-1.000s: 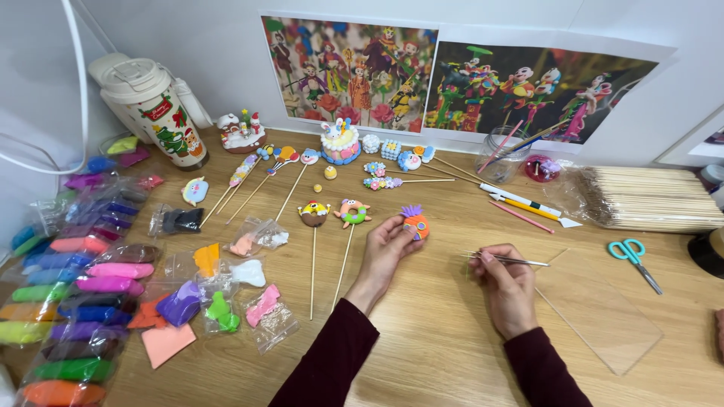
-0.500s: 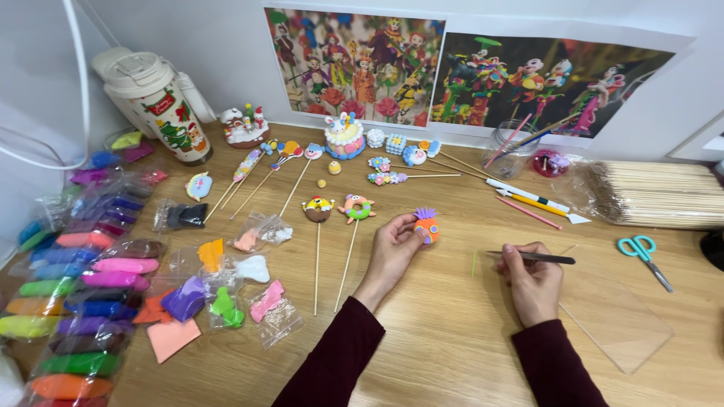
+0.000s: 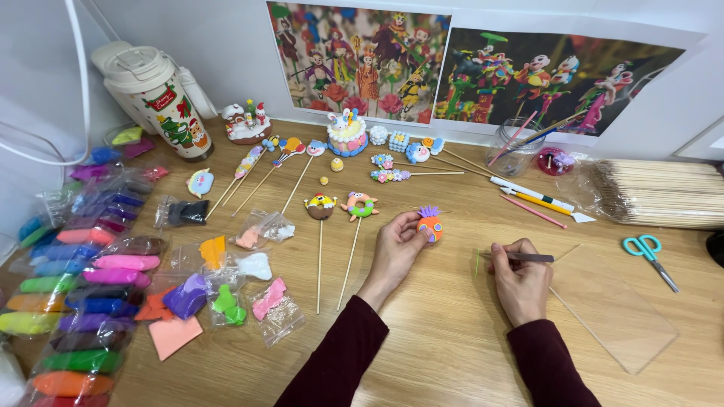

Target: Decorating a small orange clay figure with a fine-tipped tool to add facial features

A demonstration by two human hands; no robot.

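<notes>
Seen from the head camera, we have both of our hands low over the wooden table (image 3: 452, 354), dark red sleeves running up from the bottom edge. Our left hand (image 3: 396, 252) is closed on a small orange clay figure (image 3: 430, 226) with a purple tuft on top, pinched between thumb and fingertips and lifted just clear of the wood. Our right hand (image 3: 520, 283) grips a thin dark modelling tool (image 3: 524, 257), fingers curled round it as on a pen. The tool's long axis runs nearly level, left to right, its thinner end toward the figure. That is the relation that matters: the figure lies up and to the left of the right hand, near it but apart, with bare wood between tool tip and clay. The left hand is the nearer of the two, since it already holds the piece.

A thin green sliver (image 3: 477, 264) stands just beside the tool's left end; we cannot tell what it is. Finished clay figures on sticks (image 3: 320, 226) lie to the left of the held piece, and bagged clay in many colours (image 3: 90, 264) fills the far left. A clear plastic sheet (image 3: 615, 313) lies right of our right hand, with blue-green scissors (image 3: 648, 252) and a bundle of wooden skewers (image 3: 664, 192) beyond.
</notes>
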